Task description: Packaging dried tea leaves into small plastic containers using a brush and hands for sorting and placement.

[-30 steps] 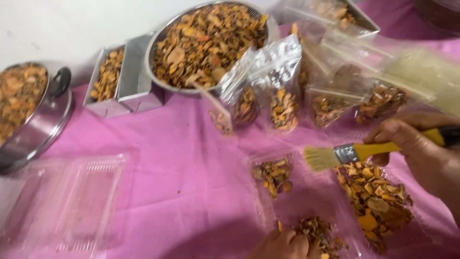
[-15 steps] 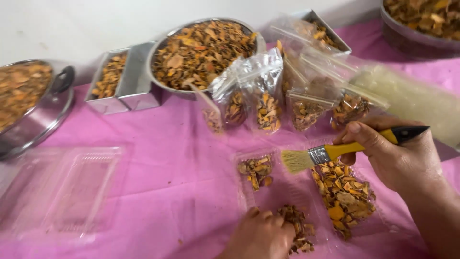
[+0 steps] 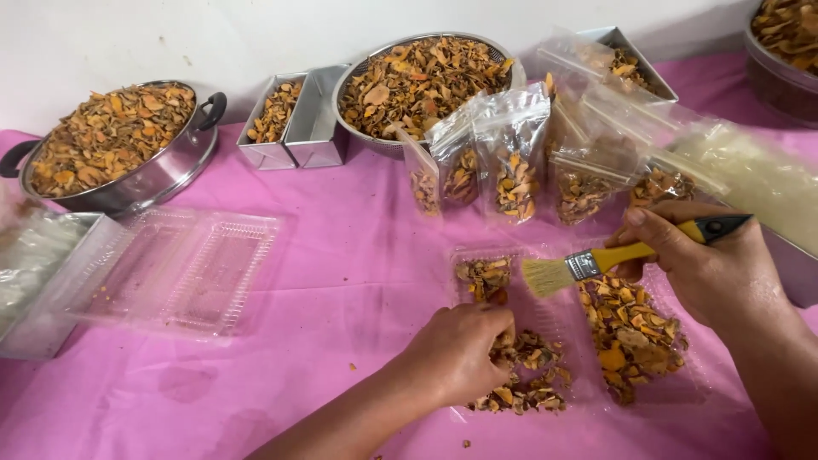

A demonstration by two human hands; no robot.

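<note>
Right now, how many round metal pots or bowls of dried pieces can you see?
3: a handled pot far left, a wide bowl at top centre, one pot cut off top right. More may lie outside view.

A steel pot and empty clear tray sit left.

Quick count: one yellow-handled brush, gripped in the right hand. Two hands total, the left hand resting on the chips. Three loose heaps of dried chips around the hands, on clear plastic. Beyond the hands, about five clear bags standing with chips inside. Two round metal bowls full of chips, plus a third at the far right corner. Two small rectangular tins side by side. One empty clear clamshell tray well off past the left hand.
</note>
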